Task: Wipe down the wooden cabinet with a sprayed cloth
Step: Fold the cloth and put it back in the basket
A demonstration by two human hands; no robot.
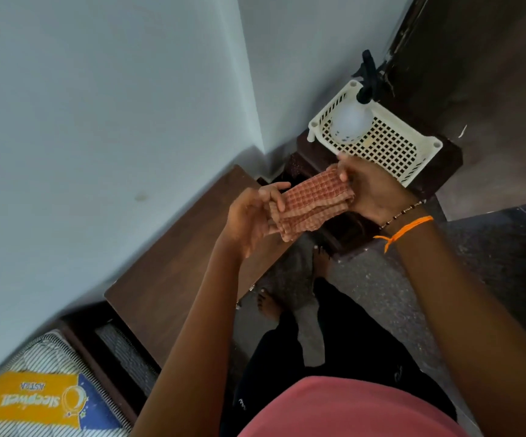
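While both hands grip the folded checked cloth (310, 205) — left hand (250, 220) at one end, right hand (372, 192) at the other — it looks soft, light, floppy; spray bottle (351, 119) sits in the basket (394, 146) beyond, wooden cabinet (173, 247) below.

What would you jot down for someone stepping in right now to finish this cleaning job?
Left hand and right hand: both grip the folded checked cloth, held in the air.
Spray bottle: stands in the white plastic basket on a dark stand in the corner.
Wooden cabinet: against the wall, below the hands; cloth not touching it.
Done: cloth in hand.
Left: wiping. Whether the cloth is sprayed cannot be told.
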